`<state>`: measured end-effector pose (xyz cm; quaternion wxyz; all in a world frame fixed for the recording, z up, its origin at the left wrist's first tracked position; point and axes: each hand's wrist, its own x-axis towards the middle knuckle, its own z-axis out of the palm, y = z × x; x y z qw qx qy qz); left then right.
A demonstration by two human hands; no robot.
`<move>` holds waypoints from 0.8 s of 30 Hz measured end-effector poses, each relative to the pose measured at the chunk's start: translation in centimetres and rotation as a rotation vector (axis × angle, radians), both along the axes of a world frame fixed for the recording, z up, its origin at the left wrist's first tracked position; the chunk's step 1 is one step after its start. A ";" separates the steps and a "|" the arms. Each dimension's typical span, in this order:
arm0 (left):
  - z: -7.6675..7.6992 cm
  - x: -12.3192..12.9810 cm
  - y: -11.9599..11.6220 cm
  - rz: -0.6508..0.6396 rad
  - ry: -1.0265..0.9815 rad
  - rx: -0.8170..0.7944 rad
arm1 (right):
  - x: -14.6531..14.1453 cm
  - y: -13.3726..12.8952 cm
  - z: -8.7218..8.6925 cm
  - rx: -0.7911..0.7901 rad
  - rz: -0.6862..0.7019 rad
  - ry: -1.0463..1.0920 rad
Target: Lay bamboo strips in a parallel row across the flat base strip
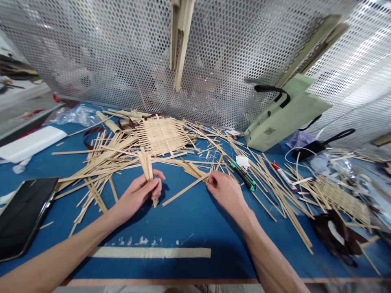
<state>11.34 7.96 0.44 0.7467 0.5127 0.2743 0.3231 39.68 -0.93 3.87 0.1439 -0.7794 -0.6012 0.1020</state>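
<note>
My left hand (143,190) is closed round a small bundle of bamboo strips (146,165), which stand roughly upright and fan out at the top. To the right, my right hand (224,188) pinches the far end of a single bamboo strip (185,190) lying slantwise over the blue table. Its fingertips are partly hidden behind the back of the hand. Beyond both hands rests a woven bamboo mat (163,136) with loose strip ends along its edges. A green and black utility knife (242,174) lies just past my right hand.
Loose bamboo strips (100,162) lie heaped left of the mat, and more are scattered at the right. A phone (26,215) is at the left edge. A pale green bag (284,114) leans against the perforated metal panel (122,53). A red and white marker (284,176) lies at right.
</note>
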 end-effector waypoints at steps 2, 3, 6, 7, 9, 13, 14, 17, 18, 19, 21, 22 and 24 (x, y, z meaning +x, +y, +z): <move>-0.2 -0.3 0.0 0.018 -0.012 -0.001 | -0.1 -0.2 0.1 0.012 0.011 -0.003; -0.3 -0.4 0.0 0.029 -0.019 0.000 | -0.1 -0.2 0.1 0.018 0.015 -0.006; -0.4 -0.5 -0.1 0.042 -0.035 -0.001 | 0.0 -0.3 -0.1 0.048 0.009 0.012; -0.4 -0.5 -0.2 0.040 -0.038 -0.003 | 0.0 -0.3 -0.2 0.062 0.005 0.028; -0.3 -0.4 -0.2 0.033 -0.043 -0.009 | 0.1 -0.3 -0.4 0.091 -0.003 0.059; -0.2 -0.1 -0.3 0.013 -0.049 -0.027 | 0.1 -0.2 -0.6 0.135 -0.037 0.080; -0.1 0.0 -0.4 0.008 -0.051 -0.033 | 0.2 -0.1 -0.6 0.149 -0.041 0.088; 0.0 0.5 -0.5 -0.004 -0.055 -0.050 | 0.6 0.0 -0.6 0.198 -0.036 0.105; 0.0 0.7 -0.5 -0.008 -0.056 -0.055 | 0.7 0.0 -0.6 0.213 -0.030 0.108; 0.0 0.9 -0.5 -0.011 -0.055 -0.059 | 0.8 0.0 -0.7 0.226 -0.022 0.109; 0.0 1.2 -0.5 -0.010 -0.052 -0.064 | 0.8 0.0 -0.9 0.244 0.004 0.111; 0.1 1.3 -0.4 -0.006 -0.051 -0.066 | 0.7 0.1 -1.0 0.250 0.020 0.110; 0.3 1.4 -0.3 0.014 -0.051 -0.074 | 0.2 0.1 -1.1 0.262 0.051 0.095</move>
